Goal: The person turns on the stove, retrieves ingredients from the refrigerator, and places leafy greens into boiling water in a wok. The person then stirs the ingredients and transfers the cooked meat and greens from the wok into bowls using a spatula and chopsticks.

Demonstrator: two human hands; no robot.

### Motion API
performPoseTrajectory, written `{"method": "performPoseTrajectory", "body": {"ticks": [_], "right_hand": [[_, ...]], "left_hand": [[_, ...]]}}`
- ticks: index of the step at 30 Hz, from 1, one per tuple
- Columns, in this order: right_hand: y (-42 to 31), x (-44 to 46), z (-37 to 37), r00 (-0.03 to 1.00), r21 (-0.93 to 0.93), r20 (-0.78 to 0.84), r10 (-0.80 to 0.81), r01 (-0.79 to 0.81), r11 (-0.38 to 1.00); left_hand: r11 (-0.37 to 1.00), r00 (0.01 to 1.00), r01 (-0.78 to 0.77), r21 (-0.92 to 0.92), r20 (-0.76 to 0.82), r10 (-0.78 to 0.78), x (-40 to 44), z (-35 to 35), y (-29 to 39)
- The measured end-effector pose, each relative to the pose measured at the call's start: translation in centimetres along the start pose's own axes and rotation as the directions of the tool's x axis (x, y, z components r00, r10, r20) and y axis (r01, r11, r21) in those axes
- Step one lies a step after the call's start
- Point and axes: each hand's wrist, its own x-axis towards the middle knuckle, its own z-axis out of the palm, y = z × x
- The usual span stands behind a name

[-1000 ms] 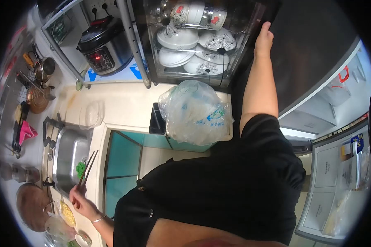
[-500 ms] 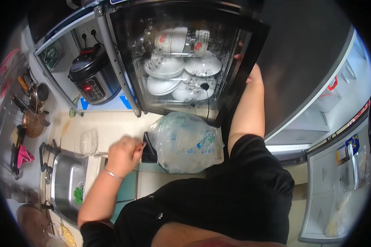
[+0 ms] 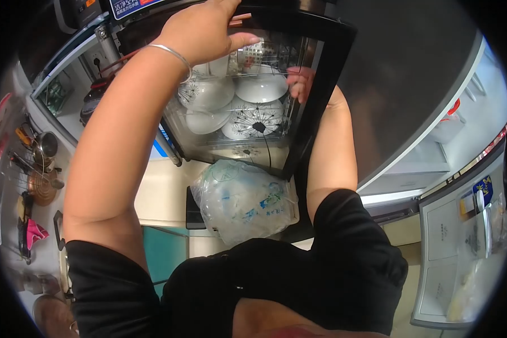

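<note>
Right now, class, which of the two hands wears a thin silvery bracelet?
The left hand, higher in view, wears the bracelet; the right hand, partly hidden by the black door frame, shows none.

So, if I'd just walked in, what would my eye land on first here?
Probably the left hand, high in the view, holding chopsticks in front of a dandelion-printed glass door. White dishes sit behind that glass, and the right hand shows through it near the right edge. Just below the door bulges a crumpled clear plastic bag.

Brightly lit; fisheye-bowed edges; black corners; soft sheen on plastic bag [image 3: 242,200]
</note>
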Motion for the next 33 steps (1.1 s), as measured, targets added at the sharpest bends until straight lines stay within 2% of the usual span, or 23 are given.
{"method": "performPoseTrajectory", "body": {"ticks": [1,3,5,6,8,9,10,11,12,14,15,18,19,20,22,23,24,26,27,28,30,32,33], "right_hand": [[-0.4,0.4,0.7,0.996,-0.006,-0.071,0.044,-0.045,0.999],[-0.8,1.4,0.1,0.984,-0.005,-0.154,0.085,-0.087,0.996],[-1.2,3.0,-1.8,0.959,-0.179,-0.221,0.178,-0.22,0.959],[-1.7,3.5,-1.5,0.955,-0.17,-0.232,0.187,-0.229,0.958],[-3.7,5.1,0.0,0.975,-0.12,-0.008,0.221,-0.221,0.968],[-3.3,5.8,-1.0,0.974,-0.118,-0.012,0.224,-0.224,0.967],[-2.8,6.7,-2.0,0.95,-0.056,0.154,0.272,-0.267,0.962],[-2.4,7.6,-3.0,0.898,-0.008,0.322,0.301,-0.315,0.949],[-2.7,8.2,-2.8,0.893,-0.022,0.333,0.301,-0.312,0.95],[-2.5,8.7,-2.7,0.921,-0.348,0.15,0.358,-0.29,0.892],[-2.2,8.7,-3.1,0.88,0.054,0.391,0.27,-0.315,0.948],[-2.3,8.5,-3.8,0.85,0.002,0.43,0.305,-0.339,0.941],[-3.0,8.2,-2.1,0.879,-0.013,0.266,0.395,-0.406,0.914],[-2.9,7.9,-1.5,0.88,-0.013,0.268,0.393,-0.404,0.915],[-3.1,7.4,0.5,0.941,-0.244,-0.042,0.336,-0.336,0.91],[-3.3,7.1,2.2,0.949,-0.451,-0.112,0.295,-0.313,0.836],[-2.6,7.4,2.1,0.95,-0.451,-0.11,0.292,-0.31,0.837],[-0.7,8.1,1.3,0.999,-0.58,0.042,0.0,0.024,0.814],[-0.6,9.0,1.6,0.966,-0.149,-0.13,0.224,-0.243,0.959],[-0.1,9.6,1.2,0.967,-0.157,-0.121,0.223,-0.24,0.958],[1.7,10.4,-0.4,0.957,-0.241,-0.217,0.194,-0.245,0.939],[2.5,10.5,-1.3,0.958,-0.214,-0.234,0.164,-0.215,0.953],[2.5,10.4,-1.7,0.973,-0.177,-0.186,0.133,-0.166,0.97]], "left_hand": [[0.999,0.997,-0.035,-0.014,-0.071,0.034,-0.1,0.7,-0.3],[0.997,0.996,-0.019,-0.074,-0.084,0.013,0.1,1.3,-0.6],[0.99,0.995,0.001,-0.142,-0.096,-0.015,0.1,1.5,-0.5],[0.99,0.994,-0.007,-0.144,-0.11,-0.008,-0.1,1.3,-0.3],[0.988,0.993,-0.013,-0.152,-0.119,-0.005,-0.4,1.6,-0.4],[0.972,0.99,-0.037,-0.23,-0.144,0.004,-0.3,1.9,-0.8],[0.951,0.985,-0.063,-0.302,-0.173,0.01,-0.3,2.0,-1.0],[0.952,0.984,-0.064,-0.299,-0.179,0.01,-0.3,1.9,-0.9],[0.958,0.987,-0.026,-0.286,-0.159,-0.021,-0.3,1.5,-0.6],[0.963,0.988,0.029,-0.268,-0.137,-0.068,-0.3,1.1,-0.8],[0.956,0.99,0.021,-0.293,-0.13,-0.061,-0.1,1.3,-0.9],[0.947,0.992,0.039,-0.318,-0.102,-0.075,0.3,1.8,-0.6],[0.936,0.991,0.022,-0.351,-0.114,-0.066,0.4,1.9,-0.8],[0.924,0.989,0.007,-0.381,-0.131,-0.062,0.4,1.9,-1.0],[0.928,0.986,-0.019,-0.372,-0.163,-0.045,0.1,1.6,-1.1],[0.936,0.985,-0.02,-0.352,-0.168,-0.042,-0.4,1.0,-0.7],[0.942,0.985,-0.02,-0.334,-0.17,-0.039,-0.7,0.7,-0.5],[0.92,0.985,-0.047,-0.389,-0.171,-0.022,-0.6,1.5,-1.3],[0.895,0.984,-0.07,-0.44,-0.177,-0.01,-0.6,1.7,-1.7],[0.898,0.983,-0.067,-0.434,-0.185,-0.016,-0.6,1.6,-1.8],[0.927,0.989,-0.029,-0.373,-0.143,-0.026,-0.7,1.4,-1.6],[0.92,0.988,-0.049,-0.389,-0.153,-0.012,-0.6,1.5,-1.8],[0.929,0.988,-0.055,-0.367,-0.157,-0.003,-0.6,1.5,-1.8]]}}
